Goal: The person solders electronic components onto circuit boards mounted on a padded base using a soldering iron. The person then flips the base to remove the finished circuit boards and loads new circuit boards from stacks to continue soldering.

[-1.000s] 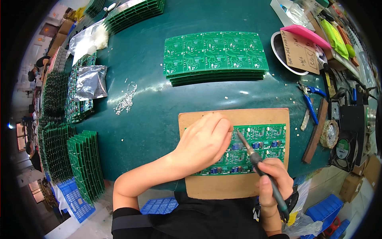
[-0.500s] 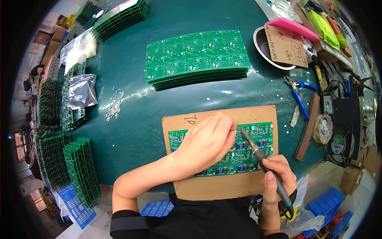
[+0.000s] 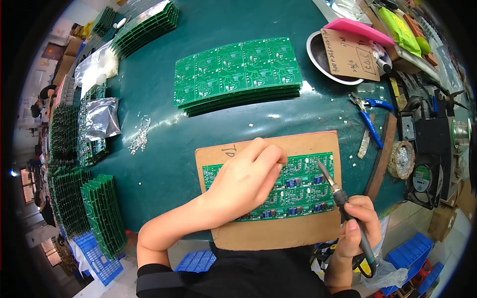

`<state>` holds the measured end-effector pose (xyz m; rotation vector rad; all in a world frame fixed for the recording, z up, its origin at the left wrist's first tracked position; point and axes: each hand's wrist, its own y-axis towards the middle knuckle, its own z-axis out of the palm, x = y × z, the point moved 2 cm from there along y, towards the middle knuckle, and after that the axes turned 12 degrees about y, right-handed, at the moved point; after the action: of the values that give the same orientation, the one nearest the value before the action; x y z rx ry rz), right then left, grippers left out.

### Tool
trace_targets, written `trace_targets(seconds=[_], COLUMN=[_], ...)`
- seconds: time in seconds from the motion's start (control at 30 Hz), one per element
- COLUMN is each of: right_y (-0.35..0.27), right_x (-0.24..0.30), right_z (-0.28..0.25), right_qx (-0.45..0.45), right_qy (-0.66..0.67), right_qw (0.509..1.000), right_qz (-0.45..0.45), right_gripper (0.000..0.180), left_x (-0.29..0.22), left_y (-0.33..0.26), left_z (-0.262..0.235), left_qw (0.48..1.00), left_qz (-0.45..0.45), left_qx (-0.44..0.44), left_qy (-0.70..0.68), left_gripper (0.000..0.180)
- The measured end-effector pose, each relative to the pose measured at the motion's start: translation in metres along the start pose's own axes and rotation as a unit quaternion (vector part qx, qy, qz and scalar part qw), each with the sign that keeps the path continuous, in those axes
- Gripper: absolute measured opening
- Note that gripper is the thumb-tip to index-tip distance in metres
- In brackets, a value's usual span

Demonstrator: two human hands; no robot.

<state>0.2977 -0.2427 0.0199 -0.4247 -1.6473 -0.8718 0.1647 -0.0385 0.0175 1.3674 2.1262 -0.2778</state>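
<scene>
A green circuit board panel (image 3: 299, 195) packed with small parts lies on a brown cardboard sheet (image 3: 278, 236) in front of me. My left hand (image 3: 248, 181) rests over the panel's left half, fingers curled together and pointing down near its upper edge. Whatever those fingertips pinch, if anything, is hidden behind the hand. In my right hand (image 3: 361, 226) a soldering iron (image 3: 341, 198) is gripped like a pen. Its metal tip slants up and left, over the panel's upper right part; I cannot tell whether it touches.
Stacked green boards (image 3: 238, 69) stand behind the cardboard, with more board stacks (image 3: 104, 213) at left. Small white parts (image 3: 140, 136) lie heaped on the green table. To the right are blue-handled pliers (image 3: 371, 130), a metal bowl (image 3: 318, 57), a solder spool (image 3: 461, 130) and a fan (image 3: 423, 179).
My right hand has moved the soldering iron rightward along the panel, toward its upper right corner. The left hand keeps its curled pose over the board. The whole view has shifted slightly.
</scene>
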Motion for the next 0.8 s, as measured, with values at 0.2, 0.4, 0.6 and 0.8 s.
trace_targets(seconds=[0.2, 0.4, 0.6, 0.8], right_y=[0.002, 0.009, 0.014, 0.005], right_x=[-0.005, -0.006, -0.011, -0.008], right_z=[-0.008, -0.002, -0.003, -0.012], right_qx=[-0.013, -0.001, 0.021, -0.018], right_qy=[0.017, 0.005, 0.024, -0.012], right_qw=[0.999, 0.998, 0.999, 0.999], right_qz=[0.04, 0.063, 0.039, -0.023], right_gripper=[0.024, 0.023, 0.023, 0.024], left_x=[-0.017, -0.014, -0.015, -0.019], left_y=[0.014, 0.024, 0.027, 0.025], left_z=[0.01, 0.032, 0.04, 0.04], left_qw=[0.999, 0.999, 0.997, 0.992], left_qz=[-0.001, 0.037, 0.038, 0.067], left_qx=[-0.008, -0.036, -0.039, -0.073], left_qy=[-0.044, 0.014, 0.048, 0.075], left_gripper=[0.016, 0.017, 0.015, 0.014])
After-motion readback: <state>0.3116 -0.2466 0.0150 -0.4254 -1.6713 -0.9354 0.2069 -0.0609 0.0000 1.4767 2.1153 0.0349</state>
